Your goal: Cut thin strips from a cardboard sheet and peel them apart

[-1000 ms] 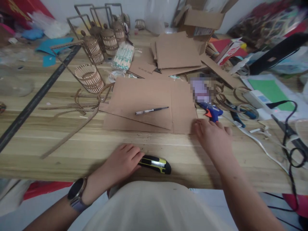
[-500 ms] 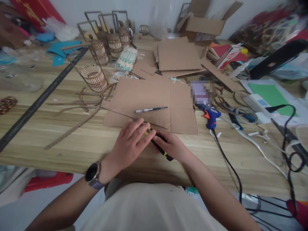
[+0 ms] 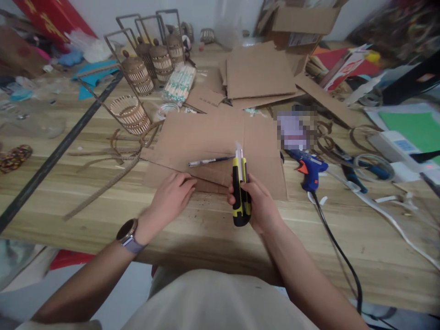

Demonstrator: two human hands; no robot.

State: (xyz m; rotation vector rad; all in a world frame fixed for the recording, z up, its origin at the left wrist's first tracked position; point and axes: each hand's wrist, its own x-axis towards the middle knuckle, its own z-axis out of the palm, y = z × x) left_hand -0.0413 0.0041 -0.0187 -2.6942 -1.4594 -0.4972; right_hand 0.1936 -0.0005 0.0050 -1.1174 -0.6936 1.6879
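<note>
My right hand (image 3: 260, 206) is wrapped round a black and yellow utility knife (image 3: 240, 190), held upright with its blade out and pointing away from me over the cardboard. My left hand (image 3: 170, 199) lies with fingers stretched out at the near edge of the flat cardboard sheets (image 3: 209, 137); a watch is on that wrist. A pen (image 3: 210, 161) lies on the cardboard just beyond the knife tip.
A blue glue gun (image 3: 308, 165) with a black cord lies right of the cardboard. Woven basket pieces (image 3: 130, 112) and wire frames stand at the back left. More cardboard (image 3: 259, 75), a box, scissors, tape and papers crowd the back and right of the wooden table (image 3: 103, 211).
My right hand came back from the glue gun, took the knife from my left hand and raised it upright. My left hand moved forward onto the cardboard edge.
</note>
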